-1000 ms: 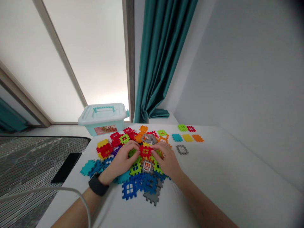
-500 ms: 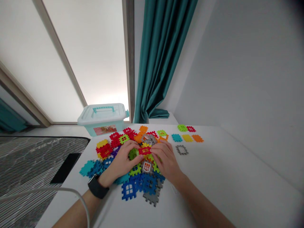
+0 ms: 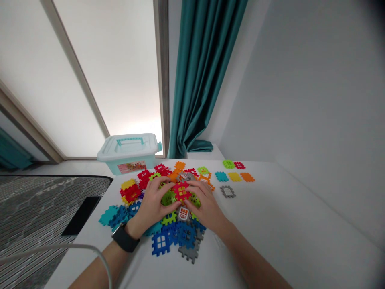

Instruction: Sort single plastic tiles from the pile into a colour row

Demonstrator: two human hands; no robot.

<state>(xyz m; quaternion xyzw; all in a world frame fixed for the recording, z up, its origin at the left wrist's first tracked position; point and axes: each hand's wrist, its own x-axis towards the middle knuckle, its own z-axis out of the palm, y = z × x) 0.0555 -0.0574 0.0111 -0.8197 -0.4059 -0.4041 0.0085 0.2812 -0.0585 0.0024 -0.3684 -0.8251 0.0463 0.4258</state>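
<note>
Between my two hands is a red square tile [image 3: 181, 192] with a cut-out window and toothed edges, its face now turned up toward me. The fingers and thumb of my left hand [image 3: 155, 202] curl round its left edge. At the opposite edge, my right hand [image 3: 207, 204] grips it with bent fingers and thumb. Beneath both hands spreads a heap of interlocking tiles: a lime green tile [image 3: 169, 198], a grey tile with a white window [image 3: 183, 213], a blue window tile [image 3: 160, 243] and several others. My fingers hide part of the heap.
A lidded plastic box [image 3: 130, 154] stands at the back left of the white table [image 3: 255, 241]. Right of the heap lie separate tiles, among them a yellow tile [image 3: 234, 177] and a grey tile [image 3: 227, 192]. A black flat object [image 3: 80, 216] and a pale cable [image 3: 60, 246] are at the left.
The red tile has tilted so that more of its face shows. Both hands stay around it, with the right fingers shifted slightly. The view has moved a little.
</note>
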